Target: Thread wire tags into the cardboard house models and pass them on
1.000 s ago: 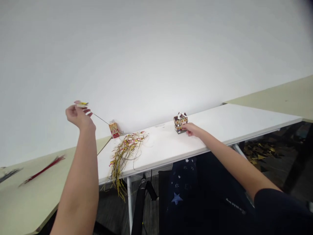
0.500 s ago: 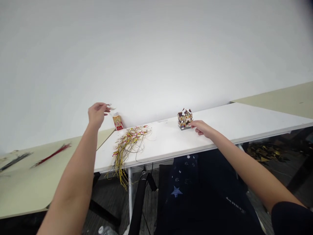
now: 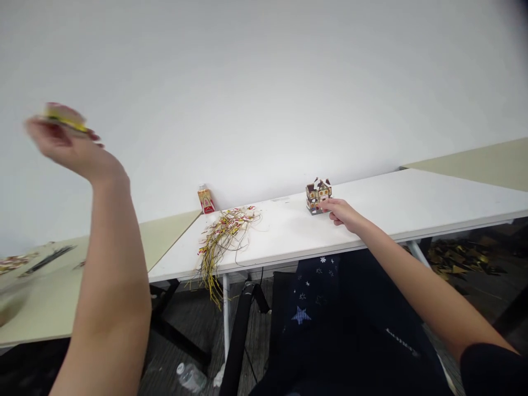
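My left hand (image 3: pixel 61 144) is raised high at the left, blurred, fingers closed on a small red and yellow ornament (image 3: pixel 65 117). My right hand (image 3: pixel 340 212) rests on the white table (image 3: pixel 371 214), its fingers touching a small model house (image 3: pixel 318 194) near the wall. A tangled heap of red, white and yellow ornaments on gold and dark strings (image 3: pixel 223 234) lies on the table's left part and hangs over the front edge. A little red and gold box (image 3: pixel 205 199) stands against the wall behind the heap.
A beige table (image 3: pixel 37 297) at the left carries dark sticks (image 3: pixel 47 258) and blurred bits. Another beige table (image 3: pixel 482 165) adjoins at the right. A plastic bottle (image 3: pixel 190 377) lies on the floor, and gold scraps (image 3: pixel 457 256) lie under the right side.
My left hand has swung up and far to the left with the ornament, away from the box. The view has shifted. My right hand stays at the model house.
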A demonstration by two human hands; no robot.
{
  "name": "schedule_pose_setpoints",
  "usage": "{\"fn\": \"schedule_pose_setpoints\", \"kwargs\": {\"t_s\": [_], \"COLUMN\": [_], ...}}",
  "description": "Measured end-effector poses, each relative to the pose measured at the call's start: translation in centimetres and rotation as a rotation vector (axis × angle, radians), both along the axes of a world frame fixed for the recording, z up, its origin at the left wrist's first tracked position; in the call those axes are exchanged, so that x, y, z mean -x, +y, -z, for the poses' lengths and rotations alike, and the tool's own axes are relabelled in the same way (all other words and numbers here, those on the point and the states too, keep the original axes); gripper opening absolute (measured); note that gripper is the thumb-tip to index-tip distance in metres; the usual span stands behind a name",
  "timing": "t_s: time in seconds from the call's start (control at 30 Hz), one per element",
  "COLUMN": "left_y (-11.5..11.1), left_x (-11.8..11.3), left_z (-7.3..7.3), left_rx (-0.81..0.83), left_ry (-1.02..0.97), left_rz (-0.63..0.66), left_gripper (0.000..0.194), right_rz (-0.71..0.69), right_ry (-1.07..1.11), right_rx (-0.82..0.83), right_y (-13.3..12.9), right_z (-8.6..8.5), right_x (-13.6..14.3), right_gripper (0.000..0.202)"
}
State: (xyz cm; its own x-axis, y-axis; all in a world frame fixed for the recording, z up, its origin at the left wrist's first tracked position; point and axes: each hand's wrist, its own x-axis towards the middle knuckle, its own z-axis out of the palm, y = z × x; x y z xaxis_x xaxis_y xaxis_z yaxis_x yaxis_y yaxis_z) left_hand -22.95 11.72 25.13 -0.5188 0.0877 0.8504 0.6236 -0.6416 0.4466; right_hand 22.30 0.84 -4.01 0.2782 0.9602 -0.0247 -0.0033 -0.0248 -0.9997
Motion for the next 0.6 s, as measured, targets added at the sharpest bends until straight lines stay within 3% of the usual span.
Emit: {"fn": "schedule_pose_setpoints", "kwargs": {"t_s": [0.1, 0.3, 0.47, 0.6], "left_y": [-0.2, -0.2, -1.1, -2.1], "left_x": [-4.4, -18.1, -28.0, -33.1], "left_z": [3.9, 14.7, 21.4, 25.6], "left_rx": [0.015, -0.028, 0.035, 0.048], "left_ry": [0.283, 0.692, 1.085, 1.229], "left_rz": [0.065, 0.192, 0.205, 0.256], "left_gripper": [0.009, 0.016, 0.025, 0.027], "right_rz": [-0.003, -0.028, 0.169, 0.317], "right_ry": [0.013, 0.017, -0.166, -0.475], "right_rx": [-0.058, -0.302, -0.508, -0.546], "right_y": [0.2, 0.4, -0.4, -0.6], "right_z": [0.4, 0.1, -1.6, -3.6], "right_x": [0.3, 0.3, -1.3, -2.8], "right_gripper": [0.013, 0.018, 0.019, 0.019]}}
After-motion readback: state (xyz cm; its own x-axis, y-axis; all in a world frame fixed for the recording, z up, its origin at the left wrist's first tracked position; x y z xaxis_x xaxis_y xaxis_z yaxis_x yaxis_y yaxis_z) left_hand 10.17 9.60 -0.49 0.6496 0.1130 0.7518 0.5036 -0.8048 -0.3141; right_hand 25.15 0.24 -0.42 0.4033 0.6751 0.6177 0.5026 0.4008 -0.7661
